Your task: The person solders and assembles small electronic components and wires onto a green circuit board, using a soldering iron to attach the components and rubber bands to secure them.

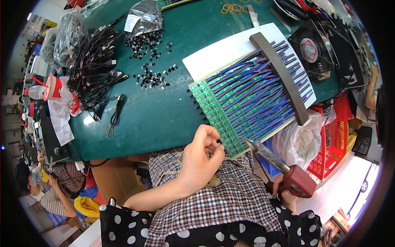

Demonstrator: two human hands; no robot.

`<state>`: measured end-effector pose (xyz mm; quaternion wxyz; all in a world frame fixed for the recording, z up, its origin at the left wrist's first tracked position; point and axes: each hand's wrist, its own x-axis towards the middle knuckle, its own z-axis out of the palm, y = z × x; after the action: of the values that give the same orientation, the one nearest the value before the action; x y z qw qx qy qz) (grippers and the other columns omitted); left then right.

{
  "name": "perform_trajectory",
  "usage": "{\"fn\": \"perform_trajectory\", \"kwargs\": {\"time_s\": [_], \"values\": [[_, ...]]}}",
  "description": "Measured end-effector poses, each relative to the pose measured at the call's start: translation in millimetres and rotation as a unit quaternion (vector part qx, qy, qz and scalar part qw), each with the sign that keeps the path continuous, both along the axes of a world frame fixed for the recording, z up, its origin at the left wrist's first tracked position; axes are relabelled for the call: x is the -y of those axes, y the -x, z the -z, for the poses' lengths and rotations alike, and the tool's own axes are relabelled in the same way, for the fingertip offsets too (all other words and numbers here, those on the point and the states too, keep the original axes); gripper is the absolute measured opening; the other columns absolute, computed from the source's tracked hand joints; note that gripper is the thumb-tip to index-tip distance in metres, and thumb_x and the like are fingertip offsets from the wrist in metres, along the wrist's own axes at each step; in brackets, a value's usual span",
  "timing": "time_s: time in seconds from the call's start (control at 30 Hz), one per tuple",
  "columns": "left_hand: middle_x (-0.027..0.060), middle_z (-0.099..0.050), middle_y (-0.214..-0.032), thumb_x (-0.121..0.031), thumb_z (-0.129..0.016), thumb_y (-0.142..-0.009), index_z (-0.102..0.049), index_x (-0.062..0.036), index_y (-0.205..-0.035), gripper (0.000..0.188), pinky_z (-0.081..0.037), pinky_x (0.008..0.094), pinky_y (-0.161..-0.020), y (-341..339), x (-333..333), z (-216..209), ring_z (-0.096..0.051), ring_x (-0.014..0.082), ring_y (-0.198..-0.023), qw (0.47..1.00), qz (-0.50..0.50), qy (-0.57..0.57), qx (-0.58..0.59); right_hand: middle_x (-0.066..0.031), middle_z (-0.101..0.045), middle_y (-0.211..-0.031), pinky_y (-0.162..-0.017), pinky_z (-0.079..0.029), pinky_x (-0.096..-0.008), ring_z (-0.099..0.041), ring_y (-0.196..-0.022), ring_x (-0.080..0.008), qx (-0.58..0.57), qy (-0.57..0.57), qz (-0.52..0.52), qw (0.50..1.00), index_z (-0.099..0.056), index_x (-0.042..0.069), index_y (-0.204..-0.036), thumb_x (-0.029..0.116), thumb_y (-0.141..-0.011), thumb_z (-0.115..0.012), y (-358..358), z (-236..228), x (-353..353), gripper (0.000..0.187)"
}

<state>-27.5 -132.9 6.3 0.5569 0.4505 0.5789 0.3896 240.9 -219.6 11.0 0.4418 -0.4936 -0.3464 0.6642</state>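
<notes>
My left hand (198, 161) is closed at the near edge of a green circuit-board panel (216, 110). A small black connector (218, 141) is pinched between its thumb and forefinger. More black connectors stick out along the panel's left edge. Rows of blue, red and black wires (257, 96) run from the panel under a dark brown bar (284, 82). My right hand (288, 197), partly hidden, grips a soldering gun (299, 181) by its maroon body. Its metal tip points at the panel's near right part, close to the wire ends; contact cannot be made out.
Loose black connectors (152, 77) lie in piles on the green table (164, 115), beside a clear bag (144, 18). Black USB cables (92, 61) are heaped at left. A fan (309, 50) stands at right, above a red crate (335, 136) and plastic bag (302, 138). Co-workers sit far left.
</notes>
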Motion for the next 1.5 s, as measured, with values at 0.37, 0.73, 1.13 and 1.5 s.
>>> {"fn": "perform_trajectory", "kwargs": {"time_s": [0.37,0.73,1.13,1.5], "values": [[0.0035,-0.061,-0.096,-0.018,-0.049,-0.091,-0.058,-0.0043,-0.1,0.019,-0.05,0.0286,-0.072,32.2,37.0,-99.3,-0.06,0.0108,-0.076,0.77,-0.134,-0.6,-0.172,-0.0126,-0.056,-0.088,-0.074,-0.049,-0.0392,-0.052,-0.063,-0.0195,-0.02,-0.021,0.079,0.996,-0.049,-0.007,-0.107,0.013,-0.071,-0.062,15.1,-6.4,-9.6,0.043],[0.0021,-0.058,-0.113,-0.022,-0.053,-0.091,-0.054,-0.0049,-0.12,0.033,-0.052,0.0213,-0.068,25.8,30.9,-105.0,-0.06,0.0082,-0.085,0.512,-0.233,-0.817,0.129,-0.0146,-0.057,-0.095,-0.067,-0.05,-0.0387,-0.053,-0.06,-0.0194,-0.013,-0.048,0.092,0.995,-0.042,-0.004,-0.114,0.031,-0.074,-0.074,21.4,-1.2,-9.4,0.063],[0.0018,-0.057,-0.07,-0.005,-0.072,-0.074,-0.061,0.0004,-0.092,0.022,-0.043,0.0239,-0.059,95.3,-77.8,13.9,-0.052,0.0097,-0.063,0.943,-0.163,-0.107,-0.27,-0.0139,-0.055,-0.091,-0.049,-0.043,-0.0297,-0.05,-0.054,-0.0162,0.021,-0.062,0.106,0.992,-0.04,-0.005,-0.119,0.035,-0.075,-0.072,24.7,0.2,-15.2,0.067],[0.0056,-0.059,-0.062,-0.002,-0.066,-0.074,-0.061,0.0046,-0.076,0.009,-0.043,0.0242,-0.053,118.4,-107.9,-5.4,-0.053,0.0083,-0.055,0.906,0.048,-0.083,-0.411,-0.0135,-0.054,-0.09,-0.038,-0.038,-0.0223,-0.048,-0.049,-0.0136,0.051,-0.09,0.127,0.986,-0.037,-0.002,-0.124,0.046,-0.074,-0.073,24.0,3.9,-13.1,0.078]]}}
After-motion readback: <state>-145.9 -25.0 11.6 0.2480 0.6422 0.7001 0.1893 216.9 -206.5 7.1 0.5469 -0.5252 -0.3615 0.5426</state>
